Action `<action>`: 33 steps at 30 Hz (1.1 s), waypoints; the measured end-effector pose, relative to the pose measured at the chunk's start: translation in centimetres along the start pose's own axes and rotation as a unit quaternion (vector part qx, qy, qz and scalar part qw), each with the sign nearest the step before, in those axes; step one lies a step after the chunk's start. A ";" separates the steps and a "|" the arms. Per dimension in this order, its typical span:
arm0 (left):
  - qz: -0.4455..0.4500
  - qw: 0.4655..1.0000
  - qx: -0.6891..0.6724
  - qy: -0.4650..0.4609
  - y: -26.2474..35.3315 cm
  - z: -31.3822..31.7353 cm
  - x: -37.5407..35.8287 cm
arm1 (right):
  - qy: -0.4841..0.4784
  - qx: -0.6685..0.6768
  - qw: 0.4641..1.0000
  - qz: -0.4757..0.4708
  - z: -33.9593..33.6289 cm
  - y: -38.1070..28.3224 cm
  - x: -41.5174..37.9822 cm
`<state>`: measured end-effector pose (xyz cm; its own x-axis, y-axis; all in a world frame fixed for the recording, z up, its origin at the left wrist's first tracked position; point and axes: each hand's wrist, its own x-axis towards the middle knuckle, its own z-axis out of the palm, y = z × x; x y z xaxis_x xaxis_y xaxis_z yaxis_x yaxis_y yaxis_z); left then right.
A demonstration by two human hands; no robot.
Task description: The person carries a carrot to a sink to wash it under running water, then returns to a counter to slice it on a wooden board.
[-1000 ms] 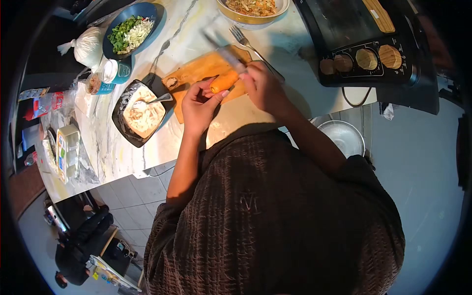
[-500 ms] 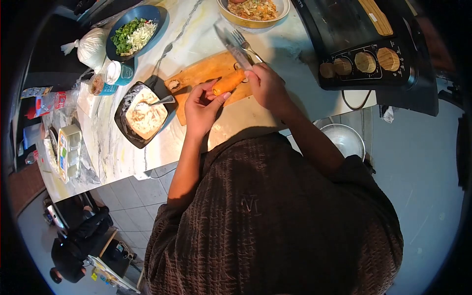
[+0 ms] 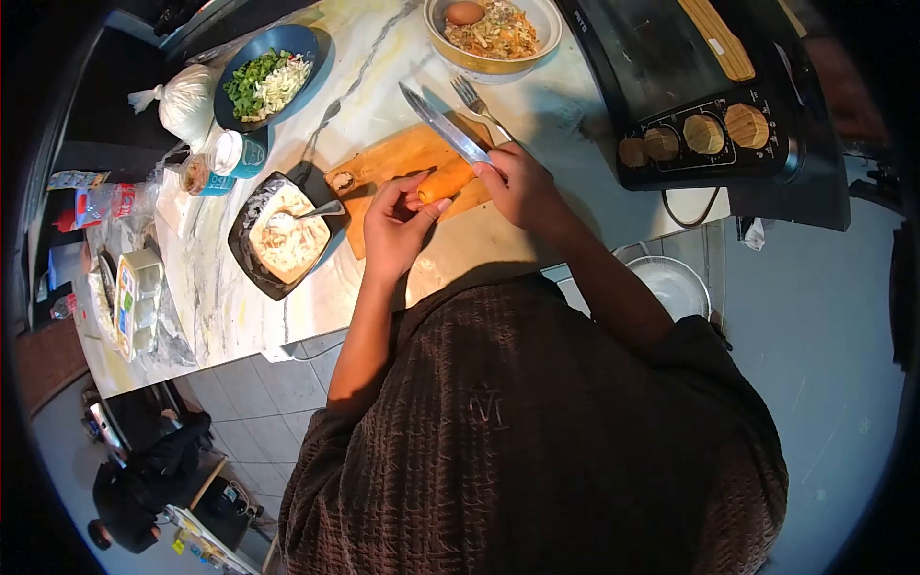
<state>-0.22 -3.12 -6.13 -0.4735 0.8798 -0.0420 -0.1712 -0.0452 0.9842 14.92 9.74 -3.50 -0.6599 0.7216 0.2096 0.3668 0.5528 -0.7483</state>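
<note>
My left hand (image 3: 398,225) grips the near end of a peeled orange carrot (image 3: 447,180) above a wooden cutting board (image 3: 383,158). In my right hand (image 3: 522,187) is a large knife (image 3: 443,123), its blade pointing up and to the left, just beyond the carrot. A fork (image 3: 479,103) rests at the board's far edge, beside the blade. Left of the board stands a black square bowl (image 3: 254,264) of creamy mix with a spoon (image 3: 321,210) in it. A small pale piece (image 3: 342,180) lies on the board's left end.
At the back are a blue bowl (image 3: 309,91) of chopped greens and a bowl (image 3: 498,66) with shredded food and an egg. A black appliance (image 3: 652,72) with wooden knobs stands right. Jars (image 3: 228,158), a tied bag (image 3: 188,103) and an egg carton (image 3: 139,302) are left.
The knife has tilted lower to the left, and its blade shows more clearly. The view has shifted slightly, bringing the egg in the back bowl into fuller sight. Both hands keep their hold.
</note>
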 end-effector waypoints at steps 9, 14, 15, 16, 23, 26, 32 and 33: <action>-0.036 0.999 -0.010 0.009 0.6 0.2 0.0 | -0.027 0.013 0.999 0.022 0.0 -0.2 0.1; -0.013 1.000 0.010 0.008 0.5 0.2 -0.1 | 0.016 -0.023 0.999 0.020 0.5 2.6 0.4; -0.022 0.999 0.030 0.008 0.7 0.2 -0.1 | 0.017 -0.023 0.999 0.020 -0.1 2.2 0.4; -0.020 0.999 0.029 0.008 0.6 0.2 0.1 | -0.012 -0.011 0.999 0.039 -1.0 1.4 0.7; 0.038 0.984 0.169 0.043 1.8 0.6 0.0 | 0.033 0.028 0.995 0.091 -0.6 -0.5 -0.3; 0.087 0.966 0.241 0.041 2.1 0.3 -0.4 | 0.042 -0.001 0.998 0.043 -0.6 -0.8 -0.5; 0.064 0.975 0.208 0.049 1.9 0.0 -0.4 | 0.077 -0.032 0.996 -0.033 0.5 -1.0 -0.6; 0.063 0.977 0.198 0.047 1.7 -0.1 -0.4 | 0.077 -0.032 0.996 -0.033 0.5 -1.2 -0.6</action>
<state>-0.43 -3.59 -4.49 -0.5493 0.8312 0.0858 0.2323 0.0532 0.9712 14.55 8.48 -3.04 -0.5769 0.7357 0.3549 0.3698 0.6226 -0.6896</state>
